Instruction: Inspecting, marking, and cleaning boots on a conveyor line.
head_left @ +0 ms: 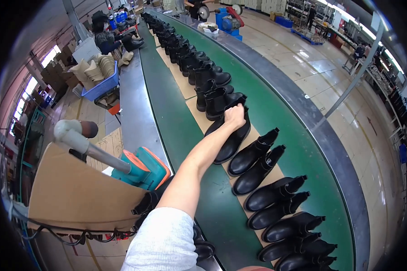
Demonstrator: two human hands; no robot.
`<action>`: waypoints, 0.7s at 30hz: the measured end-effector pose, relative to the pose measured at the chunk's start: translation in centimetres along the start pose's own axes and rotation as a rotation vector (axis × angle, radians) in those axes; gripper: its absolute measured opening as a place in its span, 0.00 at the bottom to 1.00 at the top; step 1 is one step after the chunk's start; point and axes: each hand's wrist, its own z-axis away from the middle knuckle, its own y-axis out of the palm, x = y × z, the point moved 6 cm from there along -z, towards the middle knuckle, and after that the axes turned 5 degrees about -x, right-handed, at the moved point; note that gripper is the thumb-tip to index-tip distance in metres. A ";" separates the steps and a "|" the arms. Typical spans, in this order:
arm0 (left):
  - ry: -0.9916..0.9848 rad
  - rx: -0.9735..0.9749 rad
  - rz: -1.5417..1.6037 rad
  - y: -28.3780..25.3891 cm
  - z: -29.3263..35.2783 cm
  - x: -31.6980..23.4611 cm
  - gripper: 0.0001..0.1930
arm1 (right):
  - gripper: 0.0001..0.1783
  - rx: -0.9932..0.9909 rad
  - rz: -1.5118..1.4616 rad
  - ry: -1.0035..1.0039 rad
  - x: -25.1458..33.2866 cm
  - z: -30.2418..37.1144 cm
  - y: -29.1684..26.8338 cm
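My left hand [234, 116] reaches across a green conveyor belt [212, 189], fingers closed around the upper of a black ankle boot [233, 142]. That boot's toe points back toward me, and a second dark boot beside it is partly hidden by my forearm. Nearer to me, pairs of black ankle boots [253, 158] lie on their sides in a row on cardboard. Farther along the belt, upright black boots [217, 101] stand close together. A sliver of skin shows at the lower edge, perhaps my right hand [255, 268]; its fingers are hidden.
Left of the belt are a teal and orange padded device [144, 169], a grey pipe [92, 151] and a cardboard sheet [86, 189]. A blue crate [101, 86] holds beige pieces. A person [105, 36] sits farther along. A metal rail [276, 74] borders the right side.
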 end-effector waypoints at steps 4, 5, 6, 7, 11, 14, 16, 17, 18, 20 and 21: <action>0.077 -0.339 0.221 -6.1 5.6 1.4 0.14 | 0.40 -0.088 -0.137 0.030 1.6 1.7 -2.4; 0.123 -0.437 0.255 -7.8 7.4 1.4 0.16 | 0.39 -0.107 -0.170 0.035 2.2 2.0 -2.9; 0.158 -0.488 0.272 -9.2 9.0 1.0 0.17 | 0.39 -0.126 -0.204 0.038 2.7 2.2 -3.5; 0.192 -0.531 0.295 -11.6 11.2 -0.3 0.18 | 0.39 -0.143 -0.233 0.049 3.3 3.1 -4.4; 0.567 -0.494 0.363 -20.0 19.3 -8.5 0.18 | 0.38 -0.199 -0.349 0.069 5.5 6.9 -7.8; 0.951 -0.377 0.412 -22.6 27.8 -14.4 0.16 | 0.38 -0.232 -0.445 0.086 7.2 9.7 -9.9; 1.292 -0.240 0.364 -24.0 35.8 -17.3 0.11 | 0.32 -0.548 -0.672 0.043 10.7 12.7 -16.2; 1.404 -0.161 0.334 -23.8 40.2 -18.5 0.06 | 0.32 -0.547 -0.679 0.051 11.6 13.4 -16.7; 1.538 -0.081 0.312 -22.9 44.7 -18.8 0.05 | 0.30 -0.619 -0.729 -0.040 12.6 14.0 -17.7; 1.813 0.074 0.410 -21.1 53.5 -18.5 0.06 | 0.26 -0.771 -0.832 -0.182 13.5 15.5 -18.2; 1.918 0.129 0.430 -19.9 57.4 -17.6 0.07 | 0.25 -0.844 -0.876 -0.233 13.2 16.6 -17.6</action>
